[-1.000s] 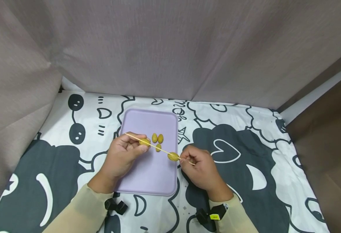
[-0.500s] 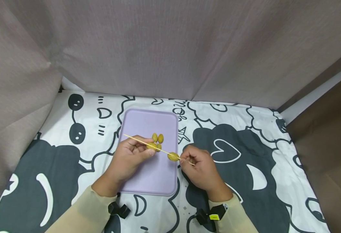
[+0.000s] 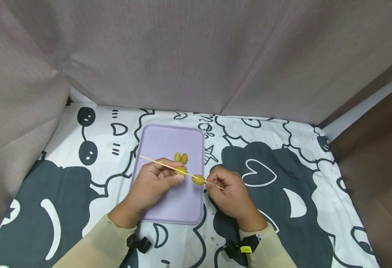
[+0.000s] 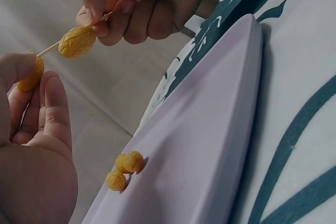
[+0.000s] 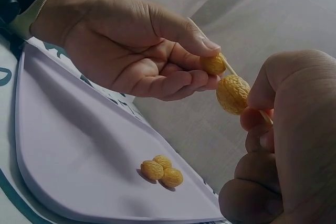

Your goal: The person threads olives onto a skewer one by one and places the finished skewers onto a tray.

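My left hand (image 3: 154, 184) pinches a yellow wrinkled fruit (image 3: 180, 171), perhaps a preserved olive, between thumb and fingertips. A thin wooden skewer (image 3: 157, 162) runs along this fruit, and I cannot tell whether it goes through it. A second fruit (image 5: 233, 94) is threaded on the skewer, close to my right hand (image 3: 231, 191), whose thumb and fingers grip the skewer's end. The two fruits are close together with a short gap of bare stick in the left wrist view. Three more fruits (image 5: 161, 171) lie grouped on the lilac tray (image 3: 170, 208) below the hands.
A white cloth with dark cartoon shapes (image 3: 112, 134) covers the table around the tray. Grey-brown curtains (image 3: 182, 56) enclose the back and sides. Dark wrist devices (image 3: 139, 243) sit at both sleeves.
My left hand has moved right and slightly down with its fruit, nearer the fruit on the skewer. It now covers one of the fruits on the tray. My right hand stays nearly still.
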Demonstrator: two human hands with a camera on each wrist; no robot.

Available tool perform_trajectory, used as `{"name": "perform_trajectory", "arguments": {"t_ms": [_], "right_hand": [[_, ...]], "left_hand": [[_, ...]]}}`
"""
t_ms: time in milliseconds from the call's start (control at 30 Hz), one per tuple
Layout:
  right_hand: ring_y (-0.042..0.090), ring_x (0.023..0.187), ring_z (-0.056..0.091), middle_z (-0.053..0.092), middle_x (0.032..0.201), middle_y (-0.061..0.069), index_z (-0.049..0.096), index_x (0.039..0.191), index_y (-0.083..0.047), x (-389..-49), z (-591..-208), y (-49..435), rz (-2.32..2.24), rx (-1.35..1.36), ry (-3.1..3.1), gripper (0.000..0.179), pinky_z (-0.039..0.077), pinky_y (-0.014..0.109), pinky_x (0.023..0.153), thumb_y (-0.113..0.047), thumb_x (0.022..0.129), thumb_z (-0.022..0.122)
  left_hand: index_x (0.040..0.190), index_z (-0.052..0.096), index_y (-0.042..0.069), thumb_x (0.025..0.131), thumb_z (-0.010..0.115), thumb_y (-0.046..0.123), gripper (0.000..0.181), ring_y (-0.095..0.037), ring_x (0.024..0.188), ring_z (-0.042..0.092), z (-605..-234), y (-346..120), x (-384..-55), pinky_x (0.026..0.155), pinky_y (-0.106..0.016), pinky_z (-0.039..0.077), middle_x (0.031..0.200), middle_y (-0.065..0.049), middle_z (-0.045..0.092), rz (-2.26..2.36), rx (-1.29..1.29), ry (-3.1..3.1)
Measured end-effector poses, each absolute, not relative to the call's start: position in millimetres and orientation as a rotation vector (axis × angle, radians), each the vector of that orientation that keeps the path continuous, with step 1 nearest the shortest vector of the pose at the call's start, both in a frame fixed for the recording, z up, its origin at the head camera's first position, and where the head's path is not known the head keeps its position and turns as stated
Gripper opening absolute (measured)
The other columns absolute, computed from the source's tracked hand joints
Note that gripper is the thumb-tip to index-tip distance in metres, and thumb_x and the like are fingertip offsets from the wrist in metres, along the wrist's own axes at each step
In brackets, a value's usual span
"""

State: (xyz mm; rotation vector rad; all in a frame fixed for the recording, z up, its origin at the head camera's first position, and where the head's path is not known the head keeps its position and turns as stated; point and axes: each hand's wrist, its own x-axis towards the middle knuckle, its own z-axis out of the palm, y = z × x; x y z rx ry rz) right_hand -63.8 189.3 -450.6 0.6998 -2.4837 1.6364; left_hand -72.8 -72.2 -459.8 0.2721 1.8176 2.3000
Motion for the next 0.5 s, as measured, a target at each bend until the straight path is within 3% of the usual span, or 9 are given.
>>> {"name": "perform_trajectory", "arguments": {"t_ms": [300,500], "right_hand": [[0.003,0.056,0.042,0.050,0.065,-0.003,0.066,0.084,-0.016,-63.5,-451.3,188.3,1.630,0.724,-2.463,0.029,0.033,0.021,0.044,0.013,0.090,0.069],[0.004,0.057,0.043,0.050,0.066,-0.004,0.066,0.085,-0.016,-64.5,-450.4,187.7,1.619,0.735,-2.470,0.029,0.034,0.020,0.045,0.013,0.090,0.069]], "left_hand": [[0.129,0.073,-0.013,0.093,0.082,-0.008,0.037,-0.006,0.096,0.077,-459.4,-66.3,-70.6,0.083,-0.016,0.066,0.109,0.005,0.084,2.261,0.261,1.821],[0.129,0.074,-0.012,0.094,0.082,-0.007,0.037,-0.006,0.095,0.077,-459.3,-63.1,-69.3,0.081,-0.017,0.067,0.113,-0.006,0.083,2.239,0.261,1.845]]}}
